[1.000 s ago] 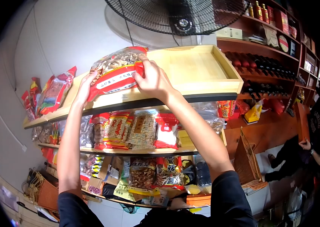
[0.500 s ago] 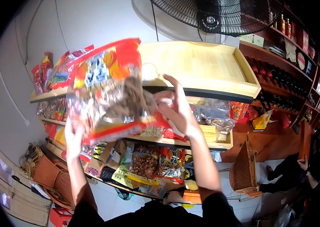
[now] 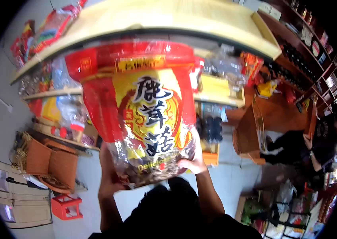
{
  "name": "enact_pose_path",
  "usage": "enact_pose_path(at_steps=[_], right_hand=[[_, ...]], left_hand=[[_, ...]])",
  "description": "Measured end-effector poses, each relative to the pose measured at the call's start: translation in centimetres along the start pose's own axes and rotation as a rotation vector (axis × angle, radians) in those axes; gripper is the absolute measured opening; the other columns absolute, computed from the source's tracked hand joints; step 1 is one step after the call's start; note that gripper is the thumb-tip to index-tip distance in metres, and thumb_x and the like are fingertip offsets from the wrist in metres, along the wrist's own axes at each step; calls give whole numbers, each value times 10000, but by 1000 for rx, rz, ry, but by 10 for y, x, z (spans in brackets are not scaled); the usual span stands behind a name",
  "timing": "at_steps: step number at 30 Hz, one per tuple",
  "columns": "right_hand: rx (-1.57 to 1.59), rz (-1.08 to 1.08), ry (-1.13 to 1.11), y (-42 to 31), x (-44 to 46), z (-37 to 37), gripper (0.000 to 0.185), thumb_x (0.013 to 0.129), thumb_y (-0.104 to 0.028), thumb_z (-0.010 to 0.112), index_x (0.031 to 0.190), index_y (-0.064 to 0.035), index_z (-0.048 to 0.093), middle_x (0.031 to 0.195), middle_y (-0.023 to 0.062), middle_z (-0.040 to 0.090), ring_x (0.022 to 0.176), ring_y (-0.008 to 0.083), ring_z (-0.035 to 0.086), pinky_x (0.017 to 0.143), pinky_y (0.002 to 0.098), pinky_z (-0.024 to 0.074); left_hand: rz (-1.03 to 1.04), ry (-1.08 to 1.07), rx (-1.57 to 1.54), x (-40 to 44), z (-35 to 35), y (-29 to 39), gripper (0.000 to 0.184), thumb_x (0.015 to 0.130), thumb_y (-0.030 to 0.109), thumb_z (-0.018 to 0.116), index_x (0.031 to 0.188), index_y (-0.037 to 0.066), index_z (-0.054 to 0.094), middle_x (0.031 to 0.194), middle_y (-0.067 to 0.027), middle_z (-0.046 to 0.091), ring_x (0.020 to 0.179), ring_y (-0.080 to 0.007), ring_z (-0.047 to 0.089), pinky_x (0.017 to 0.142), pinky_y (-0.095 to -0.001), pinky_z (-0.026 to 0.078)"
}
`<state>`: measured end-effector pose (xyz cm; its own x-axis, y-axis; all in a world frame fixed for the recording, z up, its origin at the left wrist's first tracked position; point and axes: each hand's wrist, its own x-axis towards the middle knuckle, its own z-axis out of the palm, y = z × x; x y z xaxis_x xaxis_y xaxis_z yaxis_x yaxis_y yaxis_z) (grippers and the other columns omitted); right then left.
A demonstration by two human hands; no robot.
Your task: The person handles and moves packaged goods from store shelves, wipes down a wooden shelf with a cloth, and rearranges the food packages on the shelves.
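Note:
A large red and yellow bag (image 3: 152,115) with black characters on its front is held upright close before me. Dried brown pieces show through its clear lower part. My left hand (image 3: 108,171) grips the bag's lower left side, its fingers partly behind the bag. At the lower right edge, my right hand (image 3: 196,159) is closed on the same bag, with the thumb on the front. Behind the bag's top runs the pale wooden top shelf (image 3: 168,18), which the bag does not touch as far as I can see.
More red bags (image 3: 53,30) stand at the top shelf's left end. Packaged goods fill the lower shelves. Wicker chairs (image 3: 51,163) and a red stool (image 3: 67,206) are at the lower left. Another wicker seat (image 3: 250,129) and a person (image 3: 303,147) in dark clothes are at the right.
The bag has come off the top shelf and toward me, turning so its printed front now faces me upright. The view has tilted down, and the fan has left it. My right hand has closed on the bag.

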<state>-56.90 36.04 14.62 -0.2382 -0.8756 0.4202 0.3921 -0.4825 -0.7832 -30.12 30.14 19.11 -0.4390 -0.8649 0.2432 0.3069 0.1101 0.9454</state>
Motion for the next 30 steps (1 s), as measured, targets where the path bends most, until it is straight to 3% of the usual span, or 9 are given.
enact_pose_path(at_steps=[1,2,5,6,9,11,14,18,30], right_hand=[[-78,-14,-8,0,-15,2,1098,647,-91,850,1472,28,135,1460,138,325,1344,225,327,1117,372,240],[-12,6,19,2,-31,8,1077,647,-51,846,1463,31,149,1449,143,338,1330,222,348,1106,372,264],[-287,-8,-123,9,-69,8,1009,641,-25,853,1443,7,242,1414,154,381,1295,227,402,1083,352,309],[-293,133,-140,6,-76,17,946,647,-75,863,1415,-6,313,1411,147,395,1290,226,414,1072,349,328],[-486,133,-253,11,-91,29,891,666,-111,851,1403,-40,354,1391,150,430,1270,250,445,1046,360,366],[-510,142,-300,23,-106,26,885,700,-111,827,1429,-70,327,1404,144,424,1278,255,439,1048,362,366],[-268,438,-271,34,-135,13,911,731,-120,810,1462,-98,268,1414,134,418,1279,241,436,1055,358,358],[-353,434,-246,16,-162,-21,880,757,-84,776,1464,-103,253,1401,113,412,1296,221,389,1067,359,327],[-522,673,-2,2,-205,-90,870,847,-259,706,1495,-107,146,1409,225,381,1266,323,425,1033,408,372]], left_hand=[[-99,31,-18,-12,-11,-2,1326,542,410,860,1491,37,11,1518,-155,178,1397,-284,238,1119,-422,226],[-112,-56,-66,-18,-20,-5,967,767,375,615,1488,35,68,1477,-148,266,1333,-282,340,1068,-414,318],[-430,45,-146,-50,-43,-19,1132,698,561,728,1461,-9,116,1448,-152,327,1327,-263,359,1067,-394,325],[-423,20,25,-67,-59,-43,1040,729,495,721,1446,-7,158,1417,-142,367,1292,-253,394,1052,-381,345],[-383,220,-123,-101,-50,-72,673,854,196,592,1407,22,251,1343,-119,450,1220,-244,464,1021,-365,388],[-329,317,-214,-121,-28,-77,651,874,148,565,1424,32,237,1352,-126,448,1237,-253,457,1028,-372,387],[-395,386,-243,-147,4,-80,657,898,157,518,1460,51,194,1396,-135,413,1271,-271,432,1045,-385,377],[-467,343,-373,-190,16,-132,578,946,223,435,1467,77,234,1434,-121,392,1287,-293,426,1066,-414,358],[-697,161,-208,-155,90,-144,779,846,184,560,1486,74,128,1421,-242,358,1249,-326,461,1014,-394,408]])
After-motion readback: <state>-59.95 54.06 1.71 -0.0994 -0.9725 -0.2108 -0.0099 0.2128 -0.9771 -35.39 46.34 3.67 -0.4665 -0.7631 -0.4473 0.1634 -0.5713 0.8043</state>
